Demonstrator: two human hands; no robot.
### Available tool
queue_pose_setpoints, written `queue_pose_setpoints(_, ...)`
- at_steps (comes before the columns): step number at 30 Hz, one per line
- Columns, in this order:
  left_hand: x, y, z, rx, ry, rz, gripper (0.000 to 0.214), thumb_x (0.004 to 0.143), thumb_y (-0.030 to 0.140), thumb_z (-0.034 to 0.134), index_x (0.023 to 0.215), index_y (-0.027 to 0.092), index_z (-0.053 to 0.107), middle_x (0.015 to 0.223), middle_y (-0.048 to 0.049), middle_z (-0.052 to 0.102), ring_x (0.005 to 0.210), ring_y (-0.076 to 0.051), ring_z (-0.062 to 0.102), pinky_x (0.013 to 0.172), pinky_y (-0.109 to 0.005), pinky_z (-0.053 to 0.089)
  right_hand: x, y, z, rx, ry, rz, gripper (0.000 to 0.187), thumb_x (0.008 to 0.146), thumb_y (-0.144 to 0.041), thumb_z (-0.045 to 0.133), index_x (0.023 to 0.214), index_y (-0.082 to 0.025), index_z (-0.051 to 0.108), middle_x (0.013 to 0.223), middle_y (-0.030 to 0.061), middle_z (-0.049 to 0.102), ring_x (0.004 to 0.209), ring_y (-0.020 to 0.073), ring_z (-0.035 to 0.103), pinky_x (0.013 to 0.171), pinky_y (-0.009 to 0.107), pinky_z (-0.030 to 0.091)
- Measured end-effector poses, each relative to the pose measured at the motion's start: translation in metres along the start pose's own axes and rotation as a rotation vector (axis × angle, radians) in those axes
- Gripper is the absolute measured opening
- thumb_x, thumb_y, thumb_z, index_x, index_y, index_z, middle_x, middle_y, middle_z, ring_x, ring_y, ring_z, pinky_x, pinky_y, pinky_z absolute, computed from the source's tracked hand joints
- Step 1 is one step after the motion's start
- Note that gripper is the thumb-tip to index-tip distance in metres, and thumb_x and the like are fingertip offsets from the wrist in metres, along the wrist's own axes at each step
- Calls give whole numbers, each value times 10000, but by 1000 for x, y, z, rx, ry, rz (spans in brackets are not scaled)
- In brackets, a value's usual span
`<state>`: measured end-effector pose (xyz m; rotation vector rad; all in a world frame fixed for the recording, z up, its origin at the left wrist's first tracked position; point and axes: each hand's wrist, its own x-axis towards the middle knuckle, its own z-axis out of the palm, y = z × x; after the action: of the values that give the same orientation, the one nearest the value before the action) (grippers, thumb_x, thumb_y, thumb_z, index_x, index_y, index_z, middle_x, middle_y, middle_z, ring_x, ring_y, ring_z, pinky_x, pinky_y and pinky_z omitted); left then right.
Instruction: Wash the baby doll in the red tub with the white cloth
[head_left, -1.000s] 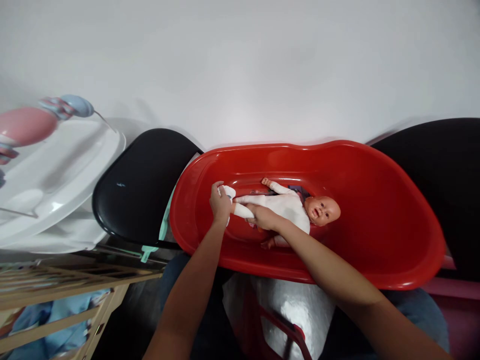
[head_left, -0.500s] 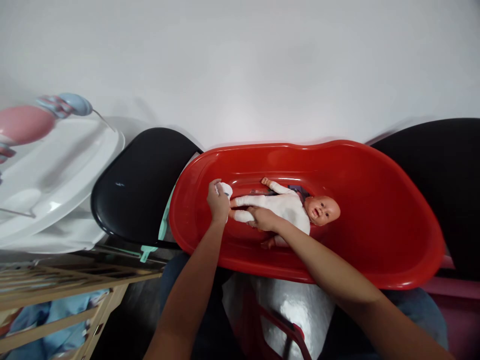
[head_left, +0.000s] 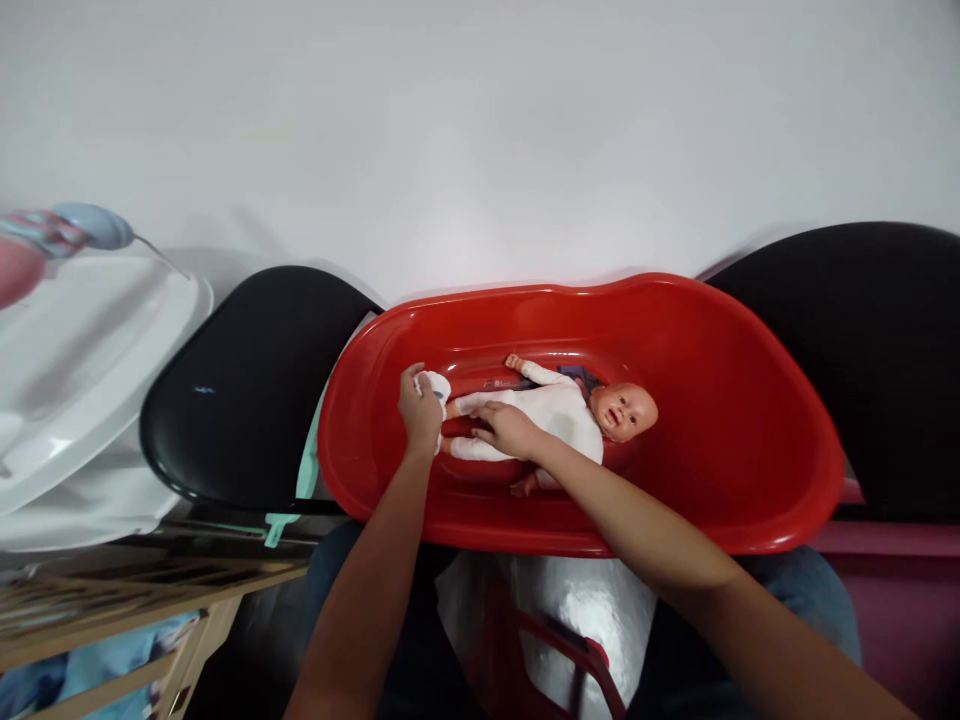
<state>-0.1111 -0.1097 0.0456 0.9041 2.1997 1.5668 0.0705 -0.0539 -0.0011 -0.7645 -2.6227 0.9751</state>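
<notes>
A baby doll point(head_left: 559, 415) in a white bodysuit lies on its back inside a red baby bath point(head_left: 735, 400), head toward the right. At its feet, my left hand point(head_left: 421, 408) is closed on a white bootie point(head_left: 436, 385) with a dark mark, by the far foot. Another bit of white shows at the near foot, mostly covered by that hand. My right hand point(head_left: 508, 430) rests over the doll's legs, its thumb and fingers apart and the fingertips touching the far leg. Its palm side is hidden.
Left of the bath is a black chair seat point(head_left: 232, 390), with a white baby seat or tub point(head_left: 82, 360) beyond. Another black seat point(head_left: 840, 350) stands at right. A wooden crib rail point(head_left: 150, 620) is lower left; the bath's near rim is by my knees.
My right hand has loosened from the doll's near leg and shifted toward the far leg. My left hand stays at the feet. The whole view has shifted slightly.
</notes>
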Motion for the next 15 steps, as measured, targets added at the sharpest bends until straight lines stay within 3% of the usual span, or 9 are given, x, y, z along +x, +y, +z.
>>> queue_pose_setpoints(6, 3, -5, 2, -45, -33, -19, 324, 1051, 316, 485, 1328, 217, 622, 1380, -123, 668, 1268, -226, 632, 1087, -347, 482, 3, -9, -10, 40, 133, 3, 262, 982, -160, 608, 1217, -175, 723, 1278, 109, 730, 1177, 234, 667, 1052, 348, 487)
queue_pose_setpoints(9, 4, -10, 4, -120, -103, -60, 380, 1056, 355, 489, 1398, 215, 577, 1415, -131, 644, 1224, -213, 656, 1038, -338, 523, 1, -11, -9, 108, 156, -7, 319, 994, -218, 624, 1309, -185, 672, 1333, 108, 703, 1202, 231, 652, 1066, 350, 476)
queue_pose_setpoints(13, -4, -11, 12, -291, -361, -206, 556, 1072, 420, 488, 1592, 246, 394, 1448, -131, 635, 1196, -202, 697, 984, -333, 577, 0, -16, -6, 215, 209, -59, 643, 987, -408, 684, 1541, -167, 463, 1403, 153, 636, 1201, 250, 632, 1058, 377, 485)
queue_pose_setpoints(15, -12, -10, 16, -388, -553, -297, 627, 1086, 446, 480, 1660, 284, 286, 1477, -121, 631, 1230, -200, 699, 1010, -337, 581, 1, -18, -5, 245, 214, -98, 665, 984, -421, 682, 1541, -155, 434, 1416, 166, 612, 1205, 258, 620, 1061, 385, 485)
